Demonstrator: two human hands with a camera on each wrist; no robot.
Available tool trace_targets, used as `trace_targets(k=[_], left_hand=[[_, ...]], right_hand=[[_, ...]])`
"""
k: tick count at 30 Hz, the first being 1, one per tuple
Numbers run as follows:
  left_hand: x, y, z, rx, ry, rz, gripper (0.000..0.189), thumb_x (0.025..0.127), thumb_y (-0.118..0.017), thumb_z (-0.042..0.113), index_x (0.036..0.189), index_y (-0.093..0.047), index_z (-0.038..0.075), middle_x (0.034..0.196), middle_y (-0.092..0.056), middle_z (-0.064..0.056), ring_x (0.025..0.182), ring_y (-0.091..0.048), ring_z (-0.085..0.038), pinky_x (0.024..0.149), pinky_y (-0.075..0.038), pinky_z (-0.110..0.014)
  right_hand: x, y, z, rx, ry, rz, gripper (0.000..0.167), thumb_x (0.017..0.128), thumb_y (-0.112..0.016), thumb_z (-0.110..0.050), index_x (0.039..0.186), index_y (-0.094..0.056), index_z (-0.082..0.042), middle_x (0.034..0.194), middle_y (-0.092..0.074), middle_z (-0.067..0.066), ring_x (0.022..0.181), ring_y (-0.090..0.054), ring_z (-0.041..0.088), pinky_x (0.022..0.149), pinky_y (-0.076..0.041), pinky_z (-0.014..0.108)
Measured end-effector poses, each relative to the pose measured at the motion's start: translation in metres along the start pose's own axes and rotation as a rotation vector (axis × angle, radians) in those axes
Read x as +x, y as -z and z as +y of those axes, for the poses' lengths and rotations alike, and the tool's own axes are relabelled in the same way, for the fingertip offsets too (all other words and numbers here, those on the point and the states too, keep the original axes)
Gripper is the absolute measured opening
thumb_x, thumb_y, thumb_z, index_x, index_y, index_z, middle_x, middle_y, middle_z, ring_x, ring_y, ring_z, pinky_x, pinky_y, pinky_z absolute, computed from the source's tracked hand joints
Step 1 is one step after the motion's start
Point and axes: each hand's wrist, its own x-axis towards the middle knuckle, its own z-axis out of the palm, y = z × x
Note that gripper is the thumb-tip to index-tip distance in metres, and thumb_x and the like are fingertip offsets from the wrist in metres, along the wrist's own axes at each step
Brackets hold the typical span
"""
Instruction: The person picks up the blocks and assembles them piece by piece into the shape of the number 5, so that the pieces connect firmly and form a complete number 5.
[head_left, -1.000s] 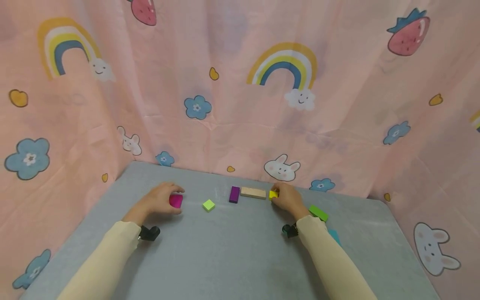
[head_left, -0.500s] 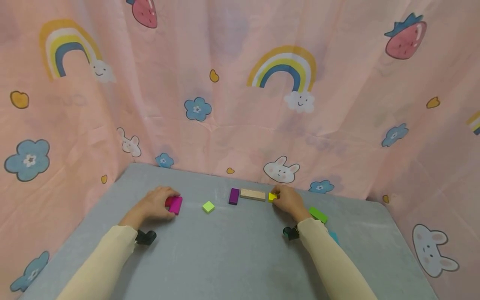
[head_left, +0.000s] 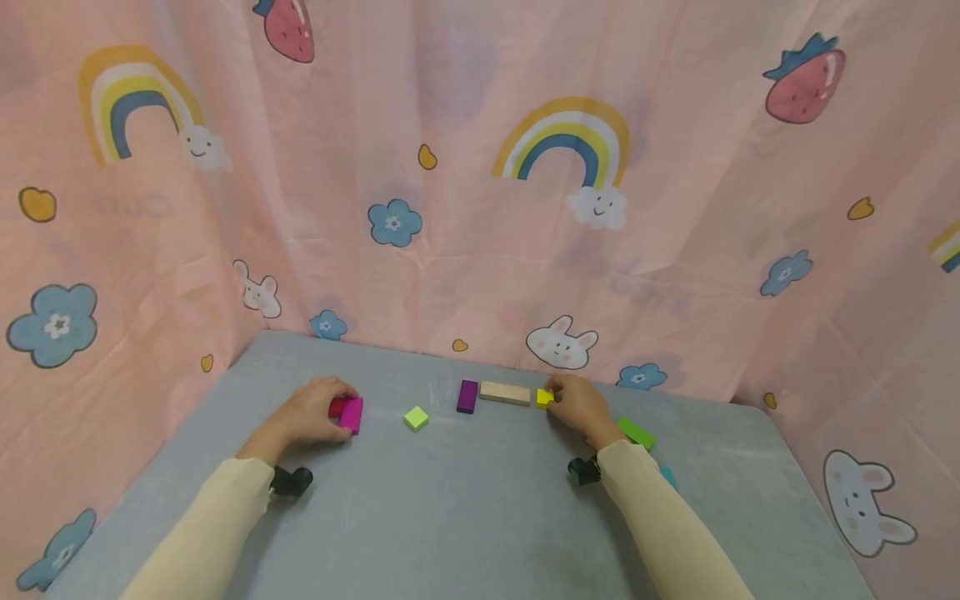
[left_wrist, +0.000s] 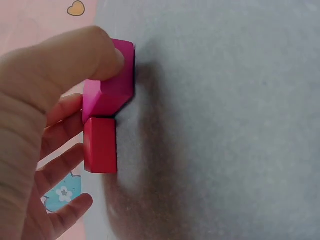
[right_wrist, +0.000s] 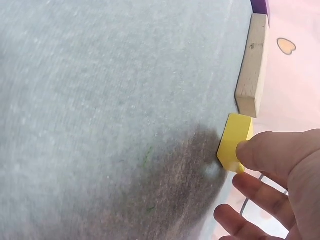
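At the left of the grey table, my left hand [head_left: 311, 411] pinches a magenta block [head_left: 352, 417], its thumb lying on the near end. Up against that block is a smaller red block [left_wrist: 102, 145], with fingers of the same hand behind it. Over on the right, my right hand [head_left: 583, 408] pinches a yellow block [right_wrist: 235, 135] between thumb and fingers. A plain wooden block [right_wrist: 252, 65] lies just left of the yellow one, a narrow gap between them. Left of the wooden block stands a purple block [head_left: 467, 397], set crosswise to it.
A lime-green block [head_left: 416, 418] sits turned at an angle between the hands. Beyond the right wrist lie a green block [head_left: 636, 432] and a blue block [head_left: 668, 477], partly hidden by the sleeve. A pink patterned curtain [head_left: 465, 275] hangs along the table's back edge.
My left hand has shifted slightly left and turned the magenta block, bringing the red block into sight beside it. The right hand stays nearly still on the yellow block.
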Motion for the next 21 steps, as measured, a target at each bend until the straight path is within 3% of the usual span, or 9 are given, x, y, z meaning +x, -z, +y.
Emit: trace_targets(k=[4,13,21], left_hand=[[-0.001,-0.004,0.001,-0.01,0.006,0.033,0.058,0.069,-0.081,0.029,0.121,-0.061,0.013,0.117,-0.06,-0.006,0.107,-0.051,-0.026,0.087,-0.049,-0.049],[0.0,-0.008,0.014,-0.016,-0.051,0.128,0.056,0.068,-0.081,0.035,0.117,-0.062,0.015,0.11,-0.063,-0.002,0.102,-0.054,-0.023,0.084,-0.05,-0.045],[0.002,-0.016,0.032,0.016,-0.166,0.17,0.055,0.066,-0.083,0.038,0.113,-0.065,0.014,0.107,-0.066,-0.001,0.103,-0.058,-0.023,0.09,-0.05,-0.047]], right_hand=[[-0.003,0.001,0.0,0.02,0.006,-0.004,0.03,0.084,-0.066,-0.012,0.114,-0.067,-0.008,0.117,-0.067,0.013,0.1,-0.063,0.027,0.085,-0.053,0.045],[-0.008,0.011,-0.001,0.017,-0.003,-0.015,0.031,0.087,-0.066,-0.019,0.117,-0.065,-0.011,0.122,-0.064,0.014,0.106,-0.061,0.031,0.088,-0.051,0.049],[-0.015,0.02,0.001,0.033,0.006,-0.009,0.032,0.088,-0.064,-0.024,0.118,-0.065,-0.011,0.122,-0.064,0.015,0.107,-0.06,0.033,0.089,-0.051,0.049]])
